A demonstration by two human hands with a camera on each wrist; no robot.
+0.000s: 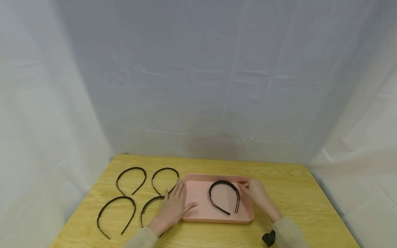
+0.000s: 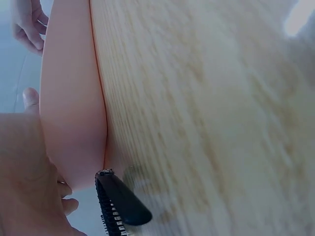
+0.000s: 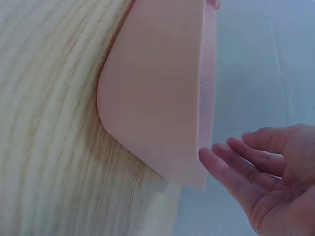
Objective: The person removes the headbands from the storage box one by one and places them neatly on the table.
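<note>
Four black headbands lay on the wooden table (image 1: pixel 297 193) left of the tray: far-left headband (image 1: pixel 131 179), near-left headband (image 1: pixel 116 213), a second far headband (image 1: pixel 165 179) just beside the tray, and a toothed headband (image 1: pixel 149 206) partly under the left hand. Left hand (image 1: pixel 173 208) rested flat, fingers straight and spread, holding nothing, with its fingertips at the pink tray's (image 1: pixel 198 193) left edge and thumb lying on the tray's near-left corner. In the left wrist view the toothed headband (image 2: pixel 120 204) showed close up beside the tray's outer wall (image 2: pixel 74 123). Inside the tray lay two black headbands (image 1: pixel 224 198), close together, arches toward the far side, open ends toward the person. Right hand (image 1: pixel 255 193) sat at the tray's right side, fingers near the headbands' top right part; whether it touched or pinched them could not be told. The right wrist view showed the right hand (image 3: pixel 270 172) with fingers loosely extended, gripping nothing, fingertips just at the tray's rim (image 3: pixel 204 147).
</note>
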